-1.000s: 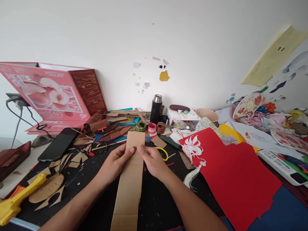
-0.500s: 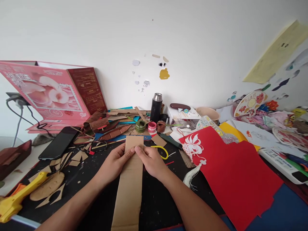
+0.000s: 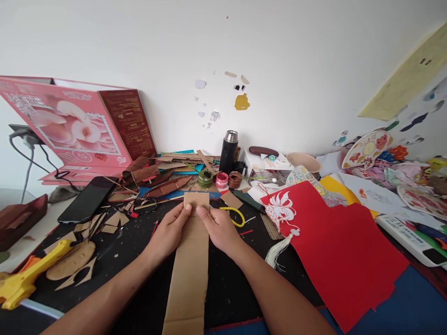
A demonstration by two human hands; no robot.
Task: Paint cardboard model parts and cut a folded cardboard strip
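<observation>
A long cardboard strip runs from the bottom edge up to the middle of the view. My left hand grips its left edge near the far end, thumb on top. On the opposite edge my right hand holds it the same way, thumb on the upper face. Both hands' other fingers are tucked under the strip and hidden. Just right of my right hand lies a yellow loop, perhaps a scissors handle. Behind the strip stand small paint jars, one green, one pink and one brown.
To the left lie a yellow glue gun, a black phone and cardboard scraps. A red sheet with a tassel covers the right side. A black flask and a pink box stand near the wall.
My left thumb has shifted up and left, so the thumbs are farther apart on the strip. The camera view has tilted slightly. Both hands still hold the cardboard strip.
</observation>
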